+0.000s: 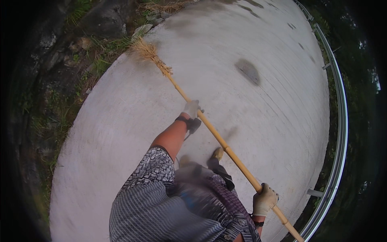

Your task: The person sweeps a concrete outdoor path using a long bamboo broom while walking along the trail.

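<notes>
A broom (225, 147) with a long yellow bamboo handle runs diagonally from the lower right to the upper left. Its straw-coloured bristles (147, 51) rest at the left edge of the pavement, by the grass. Farther up the handle, toward the bristles, my left hand (192, 109) in a pale work glove is closed round the bamboo. My right hand (264, 200), gloved in off-white with dark fingertips, grips the pole near its lower end. Dark bands circle both wrists.
A pale concrete road (121, 133) spreads under me, with a dark patch (248, 71) ahead. Rocks (102, 22) and grass (98, 60) border its left side. On the right runs a metal guardrail (342, 133) on posts. My shoe (218, 153) shows below the handle.
</notes>
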{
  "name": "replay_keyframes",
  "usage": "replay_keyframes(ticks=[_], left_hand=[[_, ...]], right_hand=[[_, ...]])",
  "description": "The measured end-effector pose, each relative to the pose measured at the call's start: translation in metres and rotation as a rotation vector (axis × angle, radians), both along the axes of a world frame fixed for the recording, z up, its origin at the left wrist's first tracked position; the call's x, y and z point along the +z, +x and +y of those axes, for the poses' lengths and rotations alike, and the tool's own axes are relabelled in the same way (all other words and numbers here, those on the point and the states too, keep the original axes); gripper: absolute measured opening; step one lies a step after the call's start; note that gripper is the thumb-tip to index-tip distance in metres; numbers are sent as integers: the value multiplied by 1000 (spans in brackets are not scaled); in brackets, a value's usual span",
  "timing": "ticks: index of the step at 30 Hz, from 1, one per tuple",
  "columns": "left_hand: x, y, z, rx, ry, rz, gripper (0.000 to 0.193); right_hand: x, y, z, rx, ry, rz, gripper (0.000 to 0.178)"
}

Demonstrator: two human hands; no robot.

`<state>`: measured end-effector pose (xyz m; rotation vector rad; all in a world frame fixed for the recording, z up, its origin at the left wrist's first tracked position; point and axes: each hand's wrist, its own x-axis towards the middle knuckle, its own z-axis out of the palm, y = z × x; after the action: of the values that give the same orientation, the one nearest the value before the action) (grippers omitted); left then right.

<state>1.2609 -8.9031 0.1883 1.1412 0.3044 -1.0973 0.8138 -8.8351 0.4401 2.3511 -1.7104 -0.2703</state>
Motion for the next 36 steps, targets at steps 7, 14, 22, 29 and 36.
replay_keyframes(ticks=[7, 14, 22, 29, 36], left_hand=[[-13, -86, 9, -11, -231, 584, 13], [-55, -99, 27, 167, 243, 336, 12], [-59, -137, 63, 360, 508, 260, 22], [-32, -181, 73, 396, 530, 309, 21], [-96, -177, 51, 687, 508, 507, 19]], right_hand=[[-37, -145, 33, -210, 174, -37, 6], [-75, -163, -30, -127, 308, -20, 8], [-88, -164, -201, 110, 472, -8, 9], [-67, -115, -356, 384, 479, 69, 9], [-45, -39, -463, 578, 391, 92, 10]])
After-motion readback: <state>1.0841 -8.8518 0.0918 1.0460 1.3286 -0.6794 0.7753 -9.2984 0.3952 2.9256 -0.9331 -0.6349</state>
